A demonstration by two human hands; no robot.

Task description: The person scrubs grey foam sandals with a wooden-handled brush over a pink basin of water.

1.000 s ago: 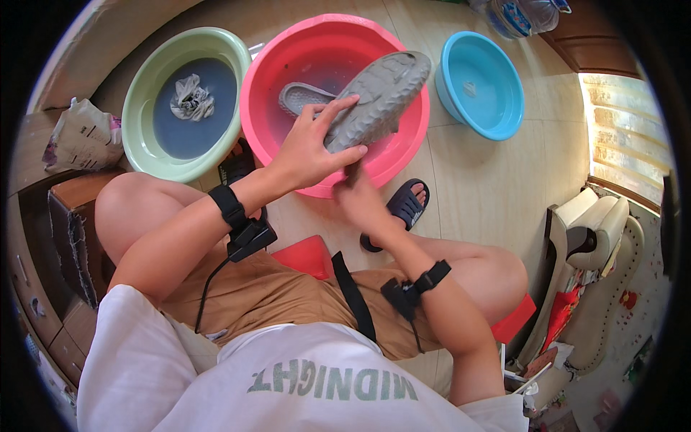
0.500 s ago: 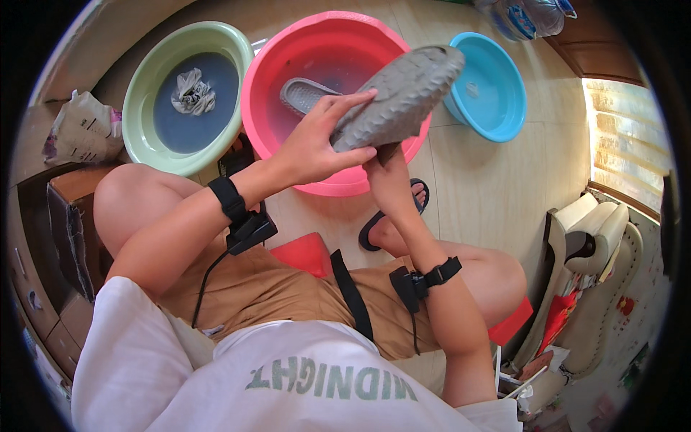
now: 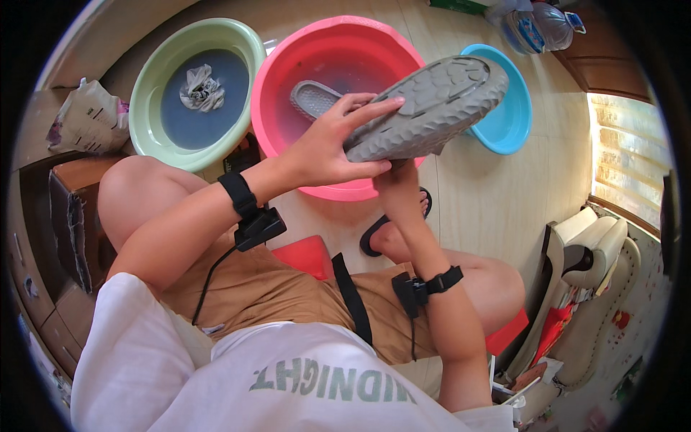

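Observation:
My left hand (image 3: 325, 146) grips one end of a grey slipper (image 3: 440, 102), fingers over its sole and thumb along its side. The slipper is tilted, its patterned sole facing up, and is above the right side of a pink basin (image 3: 265, 122). Under the slipper, my right hand (image 3: 399, 189) is closed, slightly blurred and partly covered; what it holds cannot be made out. A second grey slipper (image 3: 314, 99) lies in the cloudy water of the pink basin.
A green basin (image 3: 138, 115) on the left contains dark water and a pale cloth (image 3: 202, 89). To the right stands a blue basin (image 3: 520, 119), partly covered by the slipper. Large plastic bottles (image 3: 551, 29) are at the far right. A brown box (image 3: 72, 209) sits beside my left knee.
The held slipper has moved right and turned so that more of its sole shows. Both hands have shifted slightly right with it, and my right hand is further beneath the slipper.

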